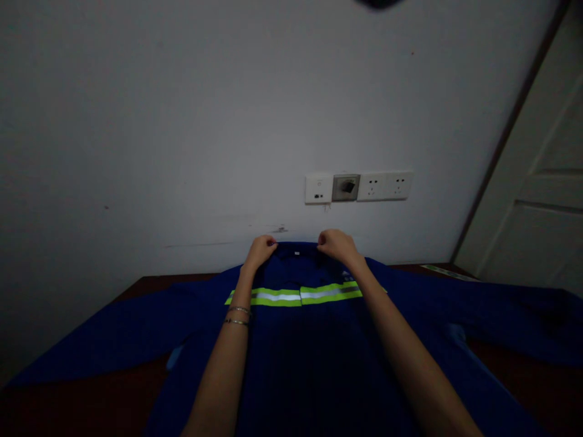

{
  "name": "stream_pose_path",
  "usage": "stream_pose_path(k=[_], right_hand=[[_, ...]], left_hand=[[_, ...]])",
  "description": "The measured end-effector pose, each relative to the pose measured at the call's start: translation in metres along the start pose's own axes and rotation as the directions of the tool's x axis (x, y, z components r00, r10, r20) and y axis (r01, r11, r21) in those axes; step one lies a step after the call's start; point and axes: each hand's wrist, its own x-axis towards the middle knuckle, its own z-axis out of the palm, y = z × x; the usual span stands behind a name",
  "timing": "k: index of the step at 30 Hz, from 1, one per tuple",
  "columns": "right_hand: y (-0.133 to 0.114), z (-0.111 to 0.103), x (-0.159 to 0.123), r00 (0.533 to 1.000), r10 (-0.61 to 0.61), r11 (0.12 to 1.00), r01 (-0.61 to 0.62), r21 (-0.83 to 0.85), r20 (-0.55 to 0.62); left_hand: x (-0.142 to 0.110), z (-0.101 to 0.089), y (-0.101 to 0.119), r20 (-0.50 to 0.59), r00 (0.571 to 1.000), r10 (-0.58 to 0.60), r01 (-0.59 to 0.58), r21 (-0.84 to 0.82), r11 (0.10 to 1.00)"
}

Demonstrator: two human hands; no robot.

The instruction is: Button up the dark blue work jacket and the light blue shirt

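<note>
A dark blue work jacket lies spread front side up, its sleeves stretched out to the left and right. Across its chest runs a yellow-green and silver reflective stripe. My left hand pinches the left end of the collar. At the collar's other end, my right hand has its fingers closed on the edge. A small white label shows inside the neck between both hands. My forearms cover parts of the jacket front, and two bracelets circle my left wrist.
The jacket rests on a dark reddish-brown table pushed against a pale wall. Sockets and a switch panel sit on the wall above the collar. A whitish door stands at the right. A patterned strip lies at the table's back right.
</note>
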Motion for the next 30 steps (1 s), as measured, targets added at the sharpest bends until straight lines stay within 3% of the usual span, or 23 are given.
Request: stream_pose_path(k=[3,6,8,11,17,23,30], right_hand=[[-0.036,0.018,-0.007,0.987,-0.105,0.986,0.088,0.145,0.120],[-0.064,0.053,-0.015,0.963,-0.187,0.967,0.146,0.210,0.192],[-0.073,0.077,-0.019,0.954,-0.209,0.953,0.150,0.263,0.215],[-0.073,0.099,-0.019,0.971,-0.150,0.939,0.082,0.335,0.184],[-0.064,0.109,-0.011,0.980,-0.162,0.880,0.090,0.466,0.117],[-0.062,0.116,-0.014,0.981,-0.170,0.877,0.107,0.468,0.094],[-0.068,0.122,-0.020,0.998,-0.069,0.897,0.067,0.437,-0.011]], left_hand=[[0.002,0.002,0.000,-0.008,0.999,-0.041,0.040,-0.049,0.998],[0.003,0.003,0.000,-0.023,0.999,-0.041,0.039,-0.076,0.996],[0.003,0.002,0.000,-0.037,0.999,-0.036,0.033,-0.067,0.997],[0.002,0.001,0.001,-0.053,0.998,-0.029,0.026,-0.053,0.998],[0.001,-0.002,0.003,-0.108,0.994,-0.020,0.015,-0.042,0.999],[-0.001,-0.005,0.001,-0.150,0.989,0.007,-0.004,0.021,1.000],[-0.001,-0.004,0.003,-0.223,0.972,-0.072,0.100,0.120,0.988]])
